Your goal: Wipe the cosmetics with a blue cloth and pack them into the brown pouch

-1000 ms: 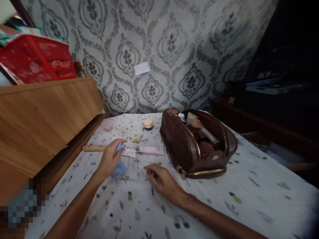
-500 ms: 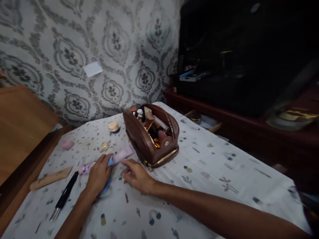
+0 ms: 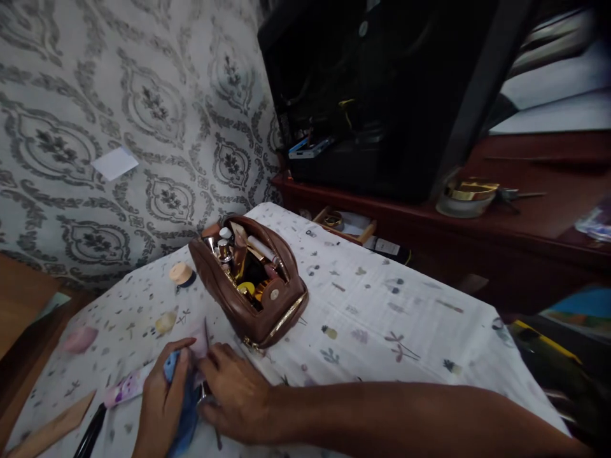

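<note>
My left hand [image 3: 165, 394] is closed around a crumpled blue cloth [image 3: 186, 423] low on the table. My right hand [image 3: 236, 388] meets it from the right, fingers curled round a small shiny metal item [image 3: 204, 393] whose kind is hidden. Beyond the fingers lies a pale pink tube [image 3: 199, 343]. A brown leather makeup bag [image 3: 281, 324] stands unzipped just past my right hand, filled with several bottles and tubes. Left of my left hand are a pink-and-white tube [image 3: 128, 387] and a black-handled brush-like item [image 3: 90, 432], cut off by the frame.
On the patterned tablecloth [image 3: 363, 331] are a beige-lidded jar [image 3: 181, 273], a small yellowish item [image 3: 165, 322], a pink sponge-like piece [image 3: 80, 340] and a flat tan strip [image 3: 57, 426]. A dark red cabinet [image 3: 405, 222] with a large black screen [image 3: 382, 108] stands behind, its small drawer [image 3: 346, 226] pulled out.
My view has swung right, so the bag and table appear further left. My right hand has come up against the left and now grips a shiny item.
</note>
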The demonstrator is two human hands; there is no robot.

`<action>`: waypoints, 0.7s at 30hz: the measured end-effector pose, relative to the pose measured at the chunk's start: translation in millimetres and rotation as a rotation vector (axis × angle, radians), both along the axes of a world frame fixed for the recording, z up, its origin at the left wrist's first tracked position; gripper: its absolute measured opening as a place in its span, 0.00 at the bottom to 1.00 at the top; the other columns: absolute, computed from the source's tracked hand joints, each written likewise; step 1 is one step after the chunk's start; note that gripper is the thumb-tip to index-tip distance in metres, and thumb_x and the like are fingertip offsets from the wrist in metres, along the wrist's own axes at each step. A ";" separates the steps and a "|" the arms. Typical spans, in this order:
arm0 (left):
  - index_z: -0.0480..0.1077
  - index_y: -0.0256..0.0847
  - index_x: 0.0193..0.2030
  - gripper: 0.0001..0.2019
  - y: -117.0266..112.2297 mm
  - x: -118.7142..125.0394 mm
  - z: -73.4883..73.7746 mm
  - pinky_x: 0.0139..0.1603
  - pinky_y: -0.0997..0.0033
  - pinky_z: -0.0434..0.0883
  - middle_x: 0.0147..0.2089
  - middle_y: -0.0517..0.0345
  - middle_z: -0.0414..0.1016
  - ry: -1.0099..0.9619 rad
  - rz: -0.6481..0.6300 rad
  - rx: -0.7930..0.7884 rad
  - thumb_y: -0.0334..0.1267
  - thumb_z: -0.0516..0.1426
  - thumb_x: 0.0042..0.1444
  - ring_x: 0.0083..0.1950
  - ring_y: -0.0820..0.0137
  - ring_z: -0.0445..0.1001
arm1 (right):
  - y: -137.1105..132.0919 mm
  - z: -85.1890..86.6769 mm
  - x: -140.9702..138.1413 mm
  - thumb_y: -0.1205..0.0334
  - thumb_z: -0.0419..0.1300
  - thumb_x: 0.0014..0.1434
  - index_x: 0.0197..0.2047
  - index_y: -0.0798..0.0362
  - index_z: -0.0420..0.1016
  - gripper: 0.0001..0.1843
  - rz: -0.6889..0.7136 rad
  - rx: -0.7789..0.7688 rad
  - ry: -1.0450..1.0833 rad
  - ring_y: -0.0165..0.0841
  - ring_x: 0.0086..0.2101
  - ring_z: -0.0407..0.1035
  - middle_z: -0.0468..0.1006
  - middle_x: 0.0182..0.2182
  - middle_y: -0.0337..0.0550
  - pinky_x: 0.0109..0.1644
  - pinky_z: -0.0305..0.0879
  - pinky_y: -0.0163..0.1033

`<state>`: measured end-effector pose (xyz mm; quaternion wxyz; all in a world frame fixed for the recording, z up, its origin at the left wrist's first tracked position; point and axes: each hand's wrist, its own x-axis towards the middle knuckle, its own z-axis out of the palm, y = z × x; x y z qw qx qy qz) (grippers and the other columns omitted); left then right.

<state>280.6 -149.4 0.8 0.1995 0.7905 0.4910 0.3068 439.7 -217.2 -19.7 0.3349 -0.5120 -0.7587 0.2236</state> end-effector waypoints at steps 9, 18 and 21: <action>0.72 0.41 0.58 0.27 36.1 5.0 -20.8 0.75 0.43 0.51 0.66 0.47 0.68 0.050 -0.146 -0.030 0.56 0.46 0.66 0.70 0.55 0.61 | 1.6 -3.2 1.6 0.54 0.61 0.58 0.50 0.55 0.75 0.19 -0.009 0.078 -0.028 0.47 0.47 0.69 0.72 0.47 0.56 0.49 0.72 0.51; 0.76 0.42 0.46 0.25 68.1 -1.0 -20.4 0.61 0.46 0.69 0.49 0.47 0.80 0.169 -0.002 0.109 0.59 0.49 0.60 0.55 0.52 0.75 | -5.2 8.4 7.0 0.58 0.59 0.59 0.51 0.54 0.74 0.17 0.012 0.069 -0.132 0.46 0.46 0.70 0.72 0.46 0.53 0.47 0.74 0.49; 0.74 0.43 0.46 0.23 61.3 -3.7 -12.7 0.53 0.54 0.73 0.48 0.49 0.80 0.169 0.099 0.143 0.57 0.49 0.60 0.51 0.54 0.77 | -5.9 10.4 7.8 0.55 0.59 0.62 0.52 0.53 0.73 0.18 0.039 0.085 -0.191 0.46 0.47 0.69 0.71 0.48 0.53 0.47 0.75 0.50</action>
